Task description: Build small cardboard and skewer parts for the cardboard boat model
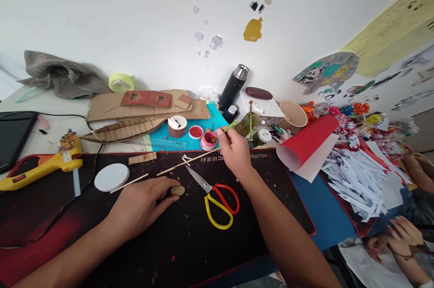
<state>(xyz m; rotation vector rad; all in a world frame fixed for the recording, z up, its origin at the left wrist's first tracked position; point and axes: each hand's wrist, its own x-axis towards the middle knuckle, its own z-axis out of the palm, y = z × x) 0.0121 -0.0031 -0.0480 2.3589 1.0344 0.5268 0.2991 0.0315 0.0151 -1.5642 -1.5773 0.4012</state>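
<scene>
My right hand (234,148) pinches a thin green paintbrush (232,125), whose tip is at the mouth of a small jar of red paint (208,142). On the black mat, my left hand (144,202) grips a small tan disc (177,191) between thumb and fingers. Scissors (213,191) with one red and one yellow handle lie open between my hands. A thin wooden stick (183,165) runs from near the scissors toward my right hand. Beside the jar sits a lid (195,132) smeared with red paint.
At the left lie a yellow glue gun (44,168) and a white disc (111,177). Behind are a cardboard boat (125,130), a brown paint jar (177,127) and a black thermos (233,87). Rolled red paper (308,141) and paper strips (356,179) are right, near another person's hands (405,236).
</scene>
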